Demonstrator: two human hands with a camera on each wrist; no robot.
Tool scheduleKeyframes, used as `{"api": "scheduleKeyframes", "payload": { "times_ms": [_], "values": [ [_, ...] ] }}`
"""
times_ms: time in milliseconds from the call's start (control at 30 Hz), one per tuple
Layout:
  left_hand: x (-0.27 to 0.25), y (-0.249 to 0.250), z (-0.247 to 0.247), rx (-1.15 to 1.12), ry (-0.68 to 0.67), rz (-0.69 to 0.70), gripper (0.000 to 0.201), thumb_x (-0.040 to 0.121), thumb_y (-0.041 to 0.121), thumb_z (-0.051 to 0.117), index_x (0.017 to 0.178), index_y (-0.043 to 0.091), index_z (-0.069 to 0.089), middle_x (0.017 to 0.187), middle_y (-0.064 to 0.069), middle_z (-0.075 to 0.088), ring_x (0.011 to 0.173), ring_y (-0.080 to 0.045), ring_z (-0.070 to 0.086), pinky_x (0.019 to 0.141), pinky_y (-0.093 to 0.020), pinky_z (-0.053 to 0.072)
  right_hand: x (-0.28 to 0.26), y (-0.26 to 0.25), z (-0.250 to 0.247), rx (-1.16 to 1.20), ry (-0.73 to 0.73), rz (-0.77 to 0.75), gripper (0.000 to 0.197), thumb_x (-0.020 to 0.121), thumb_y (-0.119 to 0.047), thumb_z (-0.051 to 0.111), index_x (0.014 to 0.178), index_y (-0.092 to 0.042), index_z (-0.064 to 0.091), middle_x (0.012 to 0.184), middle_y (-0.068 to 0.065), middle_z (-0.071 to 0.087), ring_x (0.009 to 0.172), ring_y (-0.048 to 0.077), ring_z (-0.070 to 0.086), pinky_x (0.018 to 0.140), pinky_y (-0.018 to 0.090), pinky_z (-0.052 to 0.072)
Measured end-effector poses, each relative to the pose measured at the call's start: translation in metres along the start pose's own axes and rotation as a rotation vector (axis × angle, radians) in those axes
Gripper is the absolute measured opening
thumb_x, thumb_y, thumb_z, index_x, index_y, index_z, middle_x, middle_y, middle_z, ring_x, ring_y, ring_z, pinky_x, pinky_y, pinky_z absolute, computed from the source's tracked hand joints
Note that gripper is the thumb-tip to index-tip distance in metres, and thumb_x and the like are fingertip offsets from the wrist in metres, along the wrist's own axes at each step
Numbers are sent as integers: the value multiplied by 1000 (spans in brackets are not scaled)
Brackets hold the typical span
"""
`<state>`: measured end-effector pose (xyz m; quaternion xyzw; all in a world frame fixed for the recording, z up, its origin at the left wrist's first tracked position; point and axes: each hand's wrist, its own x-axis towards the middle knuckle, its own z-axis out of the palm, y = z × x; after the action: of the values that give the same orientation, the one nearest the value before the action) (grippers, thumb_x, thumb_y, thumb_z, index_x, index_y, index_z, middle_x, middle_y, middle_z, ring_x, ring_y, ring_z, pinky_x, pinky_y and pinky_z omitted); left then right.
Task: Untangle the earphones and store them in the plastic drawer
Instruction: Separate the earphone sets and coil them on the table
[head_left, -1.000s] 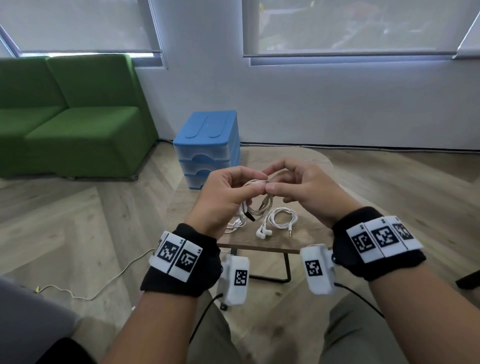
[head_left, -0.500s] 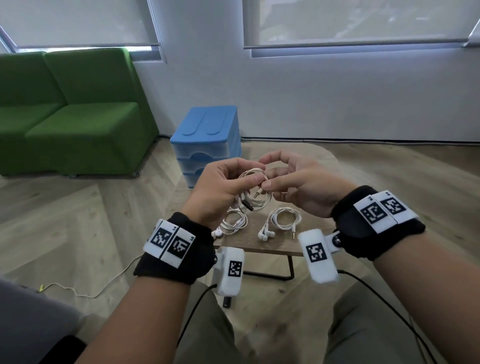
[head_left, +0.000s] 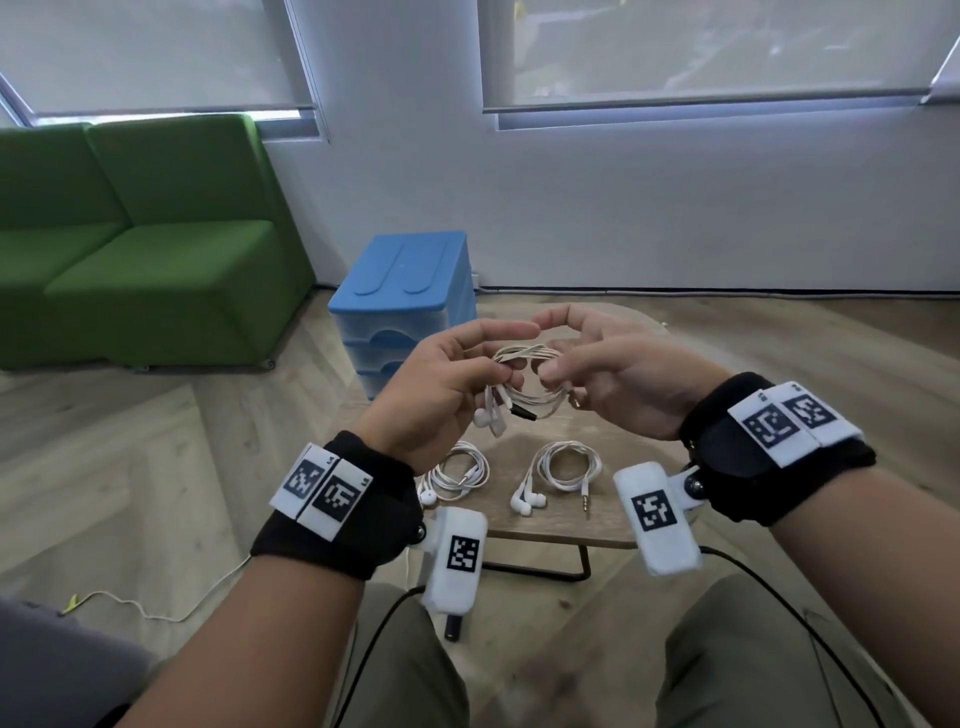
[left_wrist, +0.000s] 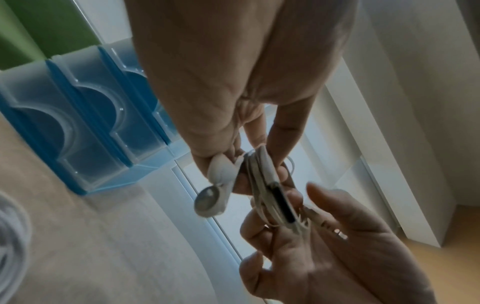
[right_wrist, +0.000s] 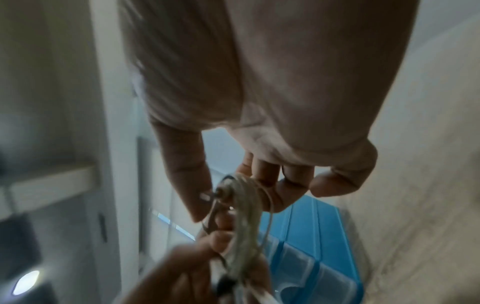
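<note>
While both my hands hold them up, the coiled earphones hang in the air between my fingers.

My left hand pinches one side of the coil, and the white earbuds dangle just under that grip. My right hand pinches the other side, with its fingers curled round the wire and the plug end lying against them. Below my grip, two more coiled earphones lie side by side on the small wooden table. Past my left hand, the blue plastic drawer stands on the table with its drawers shut. Far off to the left of my grip is a green sofa.
</note>
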<state>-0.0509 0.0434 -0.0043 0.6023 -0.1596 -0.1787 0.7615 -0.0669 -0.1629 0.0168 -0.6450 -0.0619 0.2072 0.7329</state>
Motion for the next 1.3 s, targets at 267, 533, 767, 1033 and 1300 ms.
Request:
{"api": "scheduleKeyframes", "payload": {
  "times_ms": [267, 533, 767, 1033, 1300],
  "values": [
    [9, 5, 8, 183, 91, -45, 38, 81, -2, 55, 113, 3, 75, 81, -11, 64, 69, -17, 53, 52, -21, 39, -5, -5, 0, -861, 191, -328, 38, 87, -6, 76, 116, -23, 59, 82, 0, 78, 80, 11, 73, 83, 35, 57],
    [14, 0, -5, 277, 147, -13, 28, 84, 1, 79, 111, 7, 72, 66, 0, 57, 52, -14, 46, 42, -27, 36, -14, -4, -6, -1149, 137, -356, 48, 95, -12, 67, 138, -29, 54, 75, -9, 77, 76, -5, 71, 79, 18, 52],
    [17, 3, 4, 393, 138, -30, 13, 87, 8, 79, 100, 7, 76, 72, -3, 64, 55, -14, 52, 43, -24, 42, -4, -2, -20, -862, 7, -113, 28, 91, -8, 73, 118, -12, 68, 86, 8, 79, 78, 15, 74, 74, 23, 56],
    [32, 8, 2, 434, 70, -31, 22, 79, 11, 85, 98, 4, 77, 91, -27, 70, 79, -29, 58, 77, -45, 46, 26, -3, -30, -680, 67, -78, 15, 87, -16, 78, 102, -17, 74, 92, 0, 75, 80, 2, 65, 70, 25, 50],
    [40, 5, -4, 333, 51, -246, 24, 89, -7, 67, 113, -4, 73, 87, -20, 68, 69, -23, 60, 46, -24, 49, 43, -1, -34, -697, 81, 21, 23, 81, -11, 78, 100, -22, 71, 85, -3, 75, 82, 9, 62, 68, 27, 48]
  ]
}}
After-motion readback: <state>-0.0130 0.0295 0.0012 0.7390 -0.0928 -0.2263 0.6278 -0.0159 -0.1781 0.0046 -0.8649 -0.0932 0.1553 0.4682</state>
